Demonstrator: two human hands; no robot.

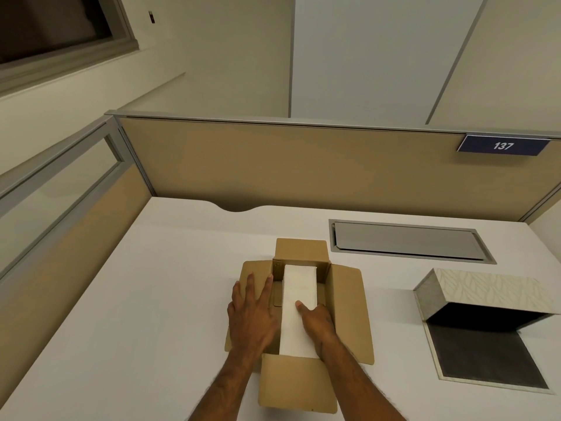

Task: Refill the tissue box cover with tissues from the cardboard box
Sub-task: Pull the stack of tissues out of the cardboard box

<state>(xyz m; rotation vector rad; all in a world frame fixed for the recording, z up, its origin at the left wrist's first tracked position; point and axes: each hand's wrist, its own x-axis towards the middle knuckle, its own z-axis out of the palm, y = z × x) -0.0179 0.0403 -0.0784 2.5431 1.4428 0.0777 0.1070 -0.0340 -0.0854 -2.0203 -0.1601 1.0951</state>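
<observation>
A brown cardboard box (349, 314) lies open on the white desk, all its flaps folded outward. Inside it sits a white stack of tissues (299, 291). My left hand (252, 314) rests flat on the box's left flap, fingers spread, holding nothing. My right hand (315, 320) reaches into the box along the right side of the tissue stack, thumb on top of it and fingers hidden down beside it. To the right lies the tissue box cover (485, 291), grey with a pale leaf pattern, hinged open with its dark inside showing.
The cover's dark base panel (485, 360) lies flat on the desk near the right edge. A grey metal cable hatch (406, 240) is set into the desk behind it. Tan partition walls (273, 165) close off the back and left.
</observation>
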